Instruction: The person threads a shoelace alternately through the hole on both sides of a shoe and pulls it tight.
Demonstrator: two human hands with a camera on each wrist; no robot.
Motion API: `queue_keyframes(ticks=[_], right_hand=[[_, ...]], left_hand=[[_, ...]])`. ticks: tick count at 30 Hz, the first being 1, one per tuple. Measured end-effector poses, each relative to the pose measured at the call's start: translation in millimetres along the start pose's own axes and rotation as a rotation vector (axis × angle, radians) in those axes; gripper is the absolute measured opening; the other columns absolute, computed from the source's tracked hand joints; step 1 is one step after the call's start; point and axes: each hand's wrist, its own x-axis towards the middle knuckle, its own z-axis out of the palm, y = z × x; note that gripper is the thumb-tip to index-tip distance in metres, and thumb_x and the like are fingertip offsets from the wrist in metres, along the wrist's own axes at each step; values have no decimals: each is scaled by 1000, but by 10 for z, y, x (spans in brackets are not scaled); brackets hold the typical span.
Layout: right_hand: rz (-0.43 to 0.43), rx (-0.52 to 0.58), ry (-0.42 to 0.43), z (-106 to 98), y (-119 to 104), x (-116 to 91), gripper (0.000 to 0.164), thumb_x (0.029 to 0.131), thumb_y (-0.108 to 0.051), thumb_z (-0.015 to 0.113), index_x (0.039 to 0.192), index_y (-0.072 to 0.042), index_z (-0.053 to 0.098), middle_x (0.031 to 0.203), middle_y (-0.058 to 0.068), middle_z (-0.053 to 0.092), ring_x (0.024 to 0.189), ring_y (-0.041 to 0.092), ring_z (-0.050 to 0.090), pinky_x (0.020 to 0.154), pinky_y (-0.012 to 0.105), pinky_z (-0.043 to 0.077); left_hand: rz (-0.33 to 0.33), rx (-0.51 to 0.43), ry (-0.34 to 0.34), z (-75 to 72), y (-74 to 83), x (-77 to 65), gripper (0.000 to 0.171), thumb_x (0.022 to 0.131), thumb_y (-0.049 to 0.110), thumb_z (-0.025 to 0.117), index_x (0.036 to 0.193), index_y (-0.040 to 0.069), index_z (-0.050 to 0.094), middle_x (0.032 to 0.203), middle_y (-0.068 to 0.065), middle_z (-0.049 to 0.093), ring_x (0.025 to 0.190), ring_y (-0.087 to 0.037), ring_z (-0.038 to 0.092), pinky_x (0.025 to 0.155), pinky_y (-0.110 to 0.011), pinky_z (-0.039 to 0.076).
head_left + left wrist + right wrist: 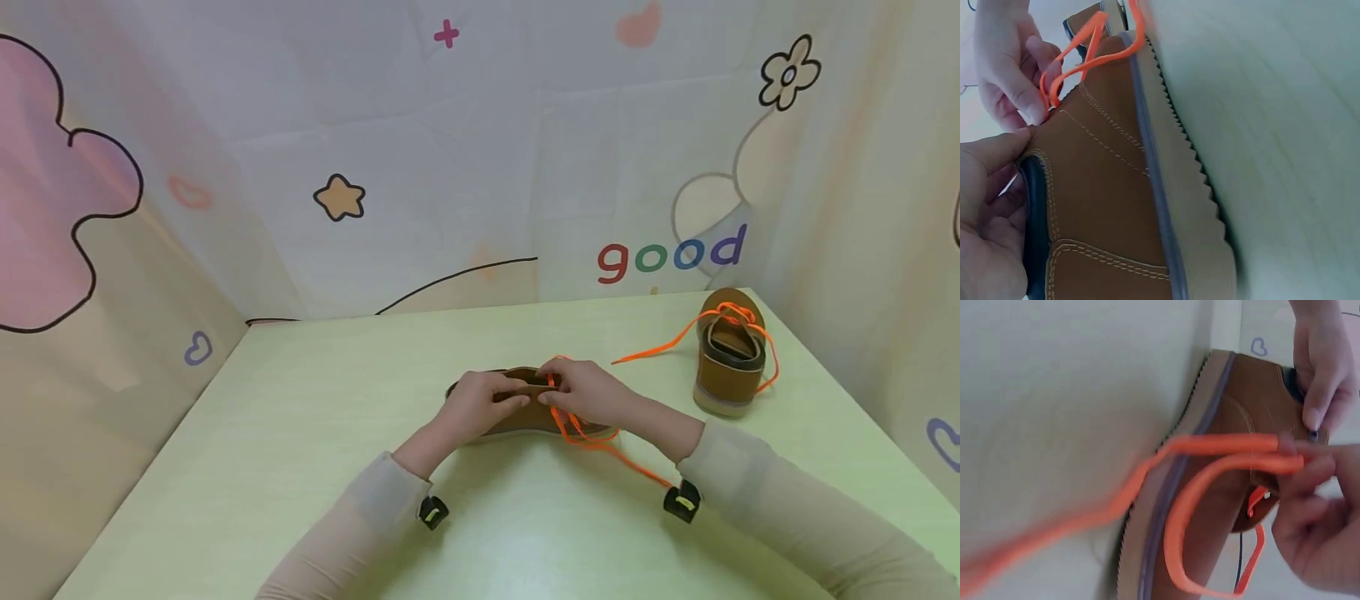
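Note:
A brown leather shoe (517, 421) with a pale sole stands on the table, its side towards me. My left hand (474, 404) pinches the upper edge of its opening between thumb and fingers, beside the dark padded collar (1036, 219). Just to the right, my right hand (592, 392) has thumb and fingertips at the eyelet edge, pinching the orange shoelace (1175, 544) there. One lace strand loops over the shoe's side; another trails across the table towards the right wrist. My right fingers partly hide the eyelets.
A second brown shoe (731, 375) with orange laces (738, 312) stands at the table's back right, heel towards me. One of its lace ends stretches left over the table (337, 467). A printed curtain (450, 167) hangs behind and at both sides.

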Motion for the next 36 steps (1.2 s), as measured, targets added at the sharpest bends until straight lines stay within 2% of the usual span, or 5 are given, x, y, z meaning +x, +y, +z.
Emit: queue_keyframes(ticks=[10,17,25,29,36], right_hand=[[104,443,-426,-242,206,171,35,106,-23,51,113,8,68,77,-2,76,49,7,58,50,19,41],[133,359,-521,-379,220,356,28,103,-20,58,88,-3,74,63,-5,68,44,4,50,48,18,41],[27,132,-382,-489,-84,473,22,101,-11,57,94,0,75,62,-7,61,49,6,48,51,18,39],[33,71,-304,-584,-259,530,23,104,-11,53,99,2,71,70,-3,62,50,7,48,50,19,35],[96,302,30,-988,-728,739,20,110,-19,46,109,-3,57,80,0,66,58,12,53,56,23,38]], left_hand=[[43,-45,23,0,-52,-8,19,93,15,75,107,4,81,102,-11,81,80,-14,69,65,-13,47],[49,-59,12,10,-65,-21,19,92,14,75,107,4,81,101,-11,81,85,-18,73,68,-14,49],[32,-86,6,14,-74,12,20,94,15,73,108,3,80,101,-13,80,65,-3,47,57,-14,35],[39,-73,11,-11,-76,15,19,93,14,74,107,4,81,98,-12,81,69,-3,53,60,-14,39],[61,-52,6,-17,-48,-17,20,92,15,75,108,4,81,99,-12,80,78,-14,68,64,-14,44]])
